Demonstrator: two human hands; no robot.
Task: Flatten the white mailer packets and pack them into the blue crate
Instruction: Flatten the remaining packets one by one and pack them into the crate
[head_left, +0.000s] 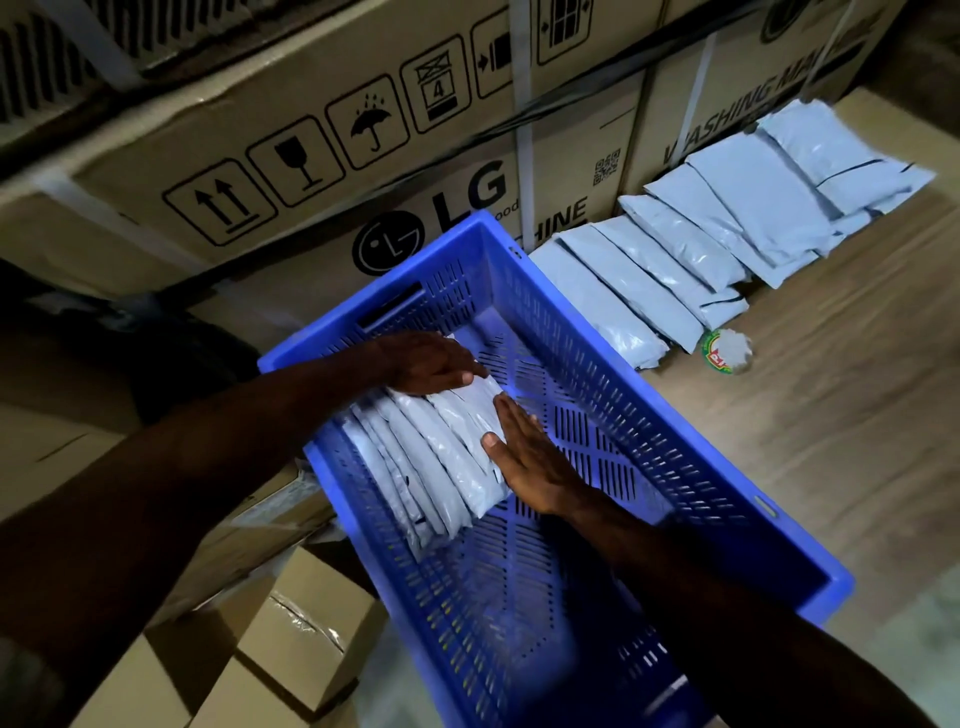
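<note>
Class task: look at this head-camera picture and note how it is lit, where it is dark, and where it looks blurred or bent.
Head view: dim overall; the forearms and lower left corner fall into shadow, while the row of packets on the floor is lit brighter. Head view: the blue crate blurs at its near end. Head view: wide-angle bending curves the cardboard boxes; both hands, left and right, stay fairly sharp.

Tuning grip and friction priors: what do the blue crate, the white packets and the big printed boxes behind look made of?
Blue crate: looks like rigid moulded plastic, slightly glossy; slotted walls and floor, moulded handle cut-out.
White packets: probably thin poly film, smooth and sheeny; they crinkle and catch highlights under the hands.
Printed boxes: corrugated cardboard by the look, matte brown, with black handling symbols and pale strapping.
</note>
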